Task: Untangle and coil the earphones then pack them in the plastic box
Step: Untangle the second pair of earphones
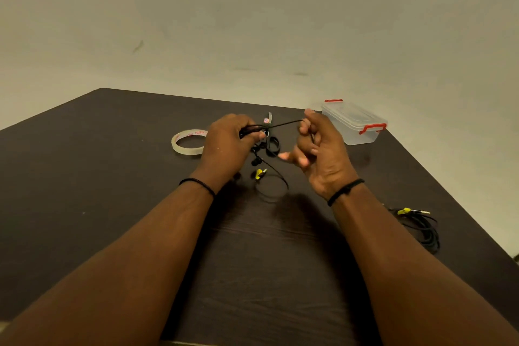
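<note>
A black earphone cable stretches taut between my two hands above the dark table. My left hand grips a bundle of its black loops. My right hand pinches the cable's other stretch between thumb and fingers. Below the hands the rest of the cable hangs in loops, with a yellow plug near the tabletop. The clear plastic box with red clips stands closed at the back right, beyond my right hand.
A roll of clear tape lies left of my left hand. A small strip with a pink label lies behind the hands. A second coiled black cable with a yellow plug lies at the right edge.
</note>
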